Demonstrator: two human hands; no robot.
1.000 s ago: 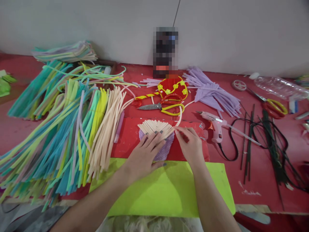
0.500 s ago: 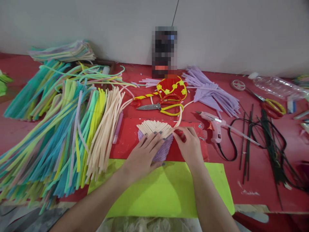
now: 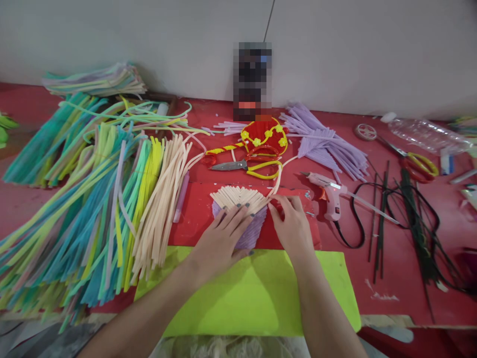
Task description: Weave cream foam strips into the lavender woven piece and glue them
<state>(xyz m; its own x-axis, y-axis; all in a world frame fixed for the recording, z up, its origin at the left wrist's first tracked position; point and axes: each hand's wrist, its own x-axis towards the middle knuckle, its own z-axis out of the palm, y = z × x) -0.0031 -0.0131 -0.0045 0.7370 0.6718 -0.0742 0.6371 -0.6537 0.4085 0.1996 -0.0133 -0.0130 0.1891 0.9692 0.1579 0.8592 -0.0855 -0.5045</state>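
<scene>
A fan-shaped piece made of cream strips over purple strips lies on a red sheet. My left hand rests flat on it, fingers spread, pressing it down. My right hand sits just right of the piece, its fingertips pinched on the end of a cream strip that curves up from the piece's right edge.
A wide heap of coloured strips fills the left. Yellow-handled scissors and a red and yellow ornament lie behind the piece. A pink glue gun, purple strips, black wires, red scissors and a plastic bottle sit right. A lime sheet lies near me.
My hands stay in place on the piece. The view has shifted very slightly left.
</scene>
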